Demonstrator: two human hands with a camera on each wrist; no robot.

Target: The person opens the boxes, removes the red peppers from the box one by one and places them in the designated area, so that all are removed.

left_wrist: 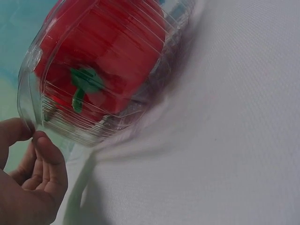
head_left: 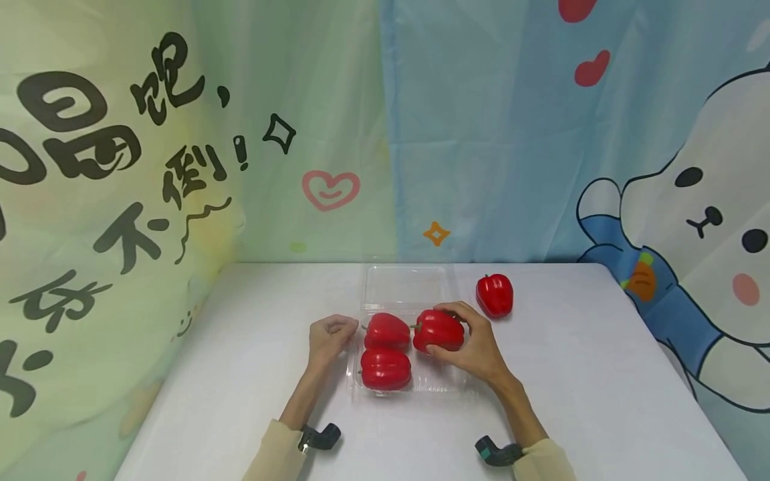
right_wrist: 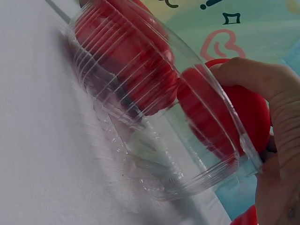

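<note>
A clear plastic clamshell box (head_left: 442, 382) lies on the table with its lid (head_left: 409, 286) folded back. Two red bell peppers sit in its left half, a rear one (head_left: 387, 331) and a front one (head_left: 386, 369). My left hand (head_left: 329, 339) pinches the box's left rim between thumb and fingertip, as the left wrist view shows. Thumb and fingers of my right hand (head_left: 480, 347) grip a third red bell pepper (head_left: 438, 330), its green stem pointing left, over the rear right part of the box. In the right wrist view this pepper (right_wrist: 255, 110) shows partly through the clear wall.
Another red bell pepper (head_left: 494, 296) stands on the white table (head_left: 577, 374), behind and right of my right hand. A printed curtain (head_left: 481, 133) hangs along the table's back edge. Both wrists wear dark camera mounts.
</note>
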